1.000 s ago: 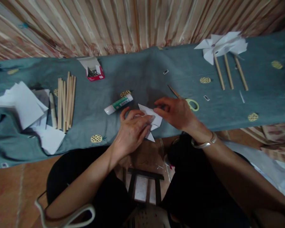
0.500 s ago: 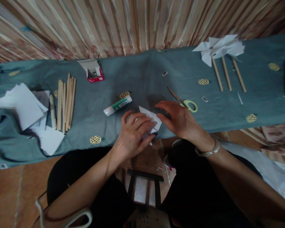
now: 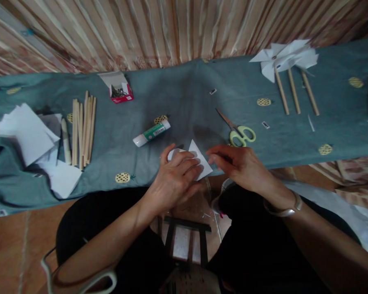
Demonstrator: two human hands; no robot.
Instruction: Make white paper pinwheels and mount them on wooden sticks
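Observation:
A small folded piece of white paper [image 3: 201,160] lies at the front edge of the cloth-covered table, one pointed corner up and another to the right. Over its left part bend the fingers of my left hand [image 3: 176,177], which holds it; the thumb is lower, near the edge. Just right of the paper is my right hand [image 3: 243,165], its thumb and index fingertips drawn close together. Whether anything sits between them is hidden. Beyond my right hand lie scissors [image 3: 237,131] with light green handles. A green and white glue stick [image 3: 152,133] rests beyond my left hand.
To the left are stacked white paper sheets [image 3: 33,136], several wooden sticks [image 3: 85,132] and a red box [image 3: 122,97] of small metal pieces. Paper pinwheels [image 3: 290,59] on sticks lie at the far right. A pleated curtain [image 3: 171,32] hangs behind the table.
The paper has turned, so its point now faces up and right. My right hand has moved slightly right and down, its fingertips coming together. My left hand stays over the paper.

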